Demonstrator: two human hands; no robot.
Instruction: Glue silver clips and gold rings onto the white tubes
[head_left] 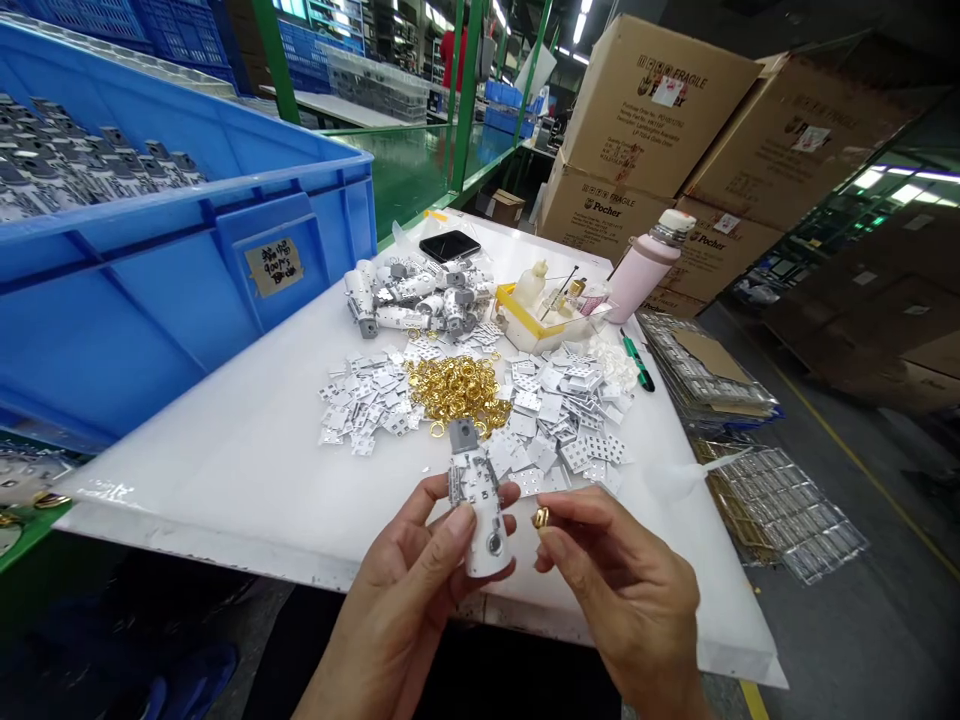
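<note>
My left hand (420,570) is wrapped round a white cylindrical part (480,510) with a grey square tip, which points away from me. Just to its right, my right hand (615,580) pinches a small gold piece (541,517) between thumb and fingertips, apart from the white part. Beyond the hands lies a heap of gold rings (459,388). Loose white plates lie left (371,395) and right (555,410) of the rings. More white and grey cylindrical parts (424,295) are piled behind them.
A large blue crate (180,290) of similar parts stands at the left. On the white table (255,480) are a phone (449,246), a yellow-edged tray (525,322) with bottles, a pink bottle (645,270) and a green tool (637,360). Cartons (652,110) rise behind; wire racks (795,510) lie right.
</note>
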